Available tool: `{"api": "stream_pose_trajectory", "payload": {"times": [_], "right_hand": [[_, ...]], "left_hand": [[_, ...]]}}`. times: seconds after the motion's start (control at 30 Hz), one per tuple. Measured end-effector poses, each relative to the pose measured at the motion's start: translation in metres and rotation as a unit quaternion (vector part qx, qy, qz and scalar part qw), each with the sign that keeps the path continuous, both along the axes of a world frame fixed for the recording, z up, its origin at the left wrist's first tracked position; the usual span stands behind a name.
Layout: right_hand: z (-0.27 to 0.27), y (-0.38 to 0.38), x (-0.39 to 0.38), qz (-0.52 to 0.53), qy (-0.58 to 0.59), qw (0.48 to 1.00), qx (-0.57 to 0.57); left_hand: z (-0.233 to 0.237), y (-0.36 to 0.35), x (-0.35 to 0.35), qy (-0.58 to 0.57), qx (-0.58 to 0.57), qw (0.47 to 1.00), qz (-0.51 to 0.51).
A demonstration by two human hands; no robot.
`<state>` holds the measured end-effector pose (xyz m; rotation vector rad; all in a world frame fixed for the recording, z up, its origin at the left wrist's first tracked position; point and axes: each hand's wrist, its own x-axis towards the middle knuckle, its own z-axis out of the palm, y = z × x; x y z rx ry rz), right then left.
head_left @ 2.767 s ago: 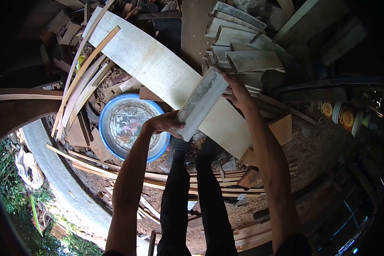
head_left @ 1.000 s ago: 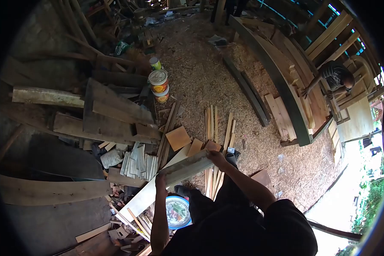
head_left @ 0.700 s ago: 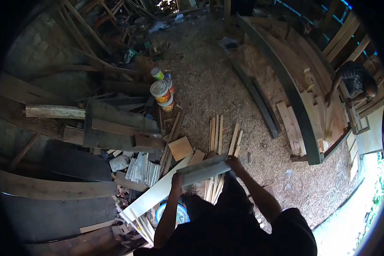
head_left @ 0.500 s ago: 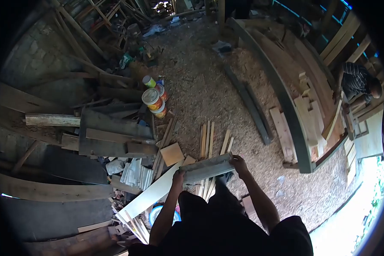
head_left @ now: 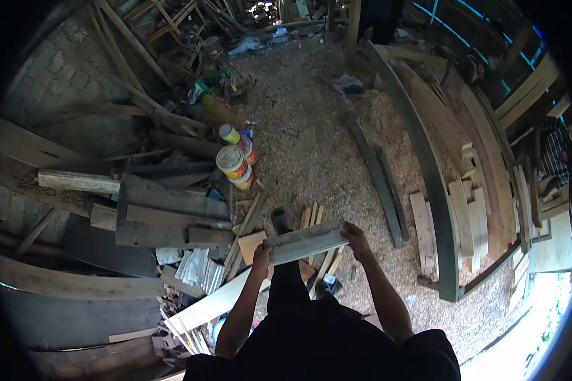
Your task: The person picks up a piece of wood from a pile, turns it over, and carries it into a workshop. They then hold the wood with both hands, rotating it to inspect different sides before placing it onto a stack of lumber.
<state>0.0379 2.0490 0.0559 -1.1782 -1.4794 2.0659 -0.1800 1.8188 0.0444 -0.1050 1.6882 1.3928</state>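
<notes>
A short grey weathered board (head_left: 306,242) is held out in front of my body, its right end a little higher in the view. Its near end on the left is in my left hand (head_left: 260,259), fingers wrapped round the edge. My right hand (head_left: 356,242) grips the opposite end. Below the board one boot (head_left: 279,220) shows on the ground, beside thin wooden strips (head_left: 313,213) and a square tan piece of wood (head_left: 252,245). A long pale plank (head_left: 206,306) slants under my left forearm.
Paint buckets (head_left: 232,163) stand left of the walkway, beside stacked old boards (head_left: 171,190). Two dark beams (head_left: 378,184) lie on the shavings-covered floor (head_left: 311,146). A long dark beam (head_left: 426,165) borders stacked lumber (head_left: 483,159) on the right, where a person in a striped shirt (head_left: 554,152) works.
The view has shifted as I step, and one boot now shows beyond the board. Both hands keep hold of the board. The person at right now sits closer to the view's edge.
</notes>
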Motion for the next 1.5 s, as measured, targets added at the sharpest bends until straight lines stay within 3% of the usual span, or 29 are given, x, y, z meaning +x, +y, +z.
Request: {"api": "stream_pose_trajectory", "payload": {"times": [0.23, 0.4, 0.47, 0.53, 0.63, 0.67, 0.77, 0.83, 0.9, 0.93, 1.03, 1.1, 1.17, 1.2, 1.33, 1.5], "right_hand": [[-0.038, 0.12, -0.151, -0.022, 0.052, 0.998, 0.023], [-0.002, 0.211, -0.268, -0.024, 0.01, 1.0, -0.01], [0.017, 0.246, -0.313, -0.039, 0.026, 0.999, 0.015], [0.026, 0.281, -0.345, -0.043, 0.032, 0.998, -0.029], [0.043, 0.329, -0.392, -0.041, 0.028, 0.997, -0.057], [0.046, 0.345, -0.407, -0.044, 0.02, 0.996, -0.068], [0.027, 0.407, -0.459, -0.05, 0.039, 0.992, -0.106], [0.004, 0.464, -0.505, -0.025, 0.058, 0.99, -0.122], [0.0, 0.514, -0.55, 0.03, 0.116, 0.983, -0.136], [0.009, 0.532, -0.577, -0.02, 0.162, 0.969, -0.187], [0.019, 0.604, -0.654, 0.001, 0.195, 0.957, -0.216], [0.048, 0.642, -0.699, 0.038, 0.173, 0.963, -0.204], [0.066, 0.676, -0.746, 0.091, 0.201, 0.964, -0.151], [0.069, 0.691, -0.766, 0.094, 0.196, 0.964, -0.153], [0.073, 0.765, -0.848, 0.133, 0.16, 0.969, -0.136], [0.053, 0.864, -0.945, 0.132, 0.152, 0.973, -0.117]], "left_hand": [[-0.003, 0.13, -0.154, 0.031, 0.022, 0.999, -0.019], [0.004, 0.225, -0.274, -0.001, -0.002, 1.0, 0.024], [0.01, 0.258, -0.315, 0.002, 0.099, 0.995, 0.013], [0.012, 0.293, -0.347, -0.006, 0.115, 0.992, 0.056], [0.007, 0.337, -0.398, -0.069, 0.082, 0.994, 0.035], [-0.017, 0.35, -0.415, -0.042, 0.098, 0.994, 0.032], [-0.013, 0.406, -0.455, -0.067, 0.124, 0.986, 0.085], [-0.019, 0.448, -0.492, -0.055, 0.158, 0.984, 0.069], [0.016, 0.484, -0.514, -0.059, 0.19, 0.974, 0.111], [-0.004, 0.5, -0.536, -0.064, 0.178, 0.974, 0.121], [-0.015, 0.569, -0.583, -0.049, 0.21, 0.962, 0.166], [-0.005, 0.614, -0.611, -0.054, 0.209, 0.956, 0.198], [-0.001, 0.649, -0.644, -0.041, 0.198, 0.97, 0.138], [0.007, 0.677, -0.655, -0.062, 0.282, 0.939, 0.188], [0.038, 0.762, -0.712, -0.059, 0.28, 0.938, 0.194], [0.013, 0.851, -0.816, -0.039, 0.291, 0.944, 0.149]]}}
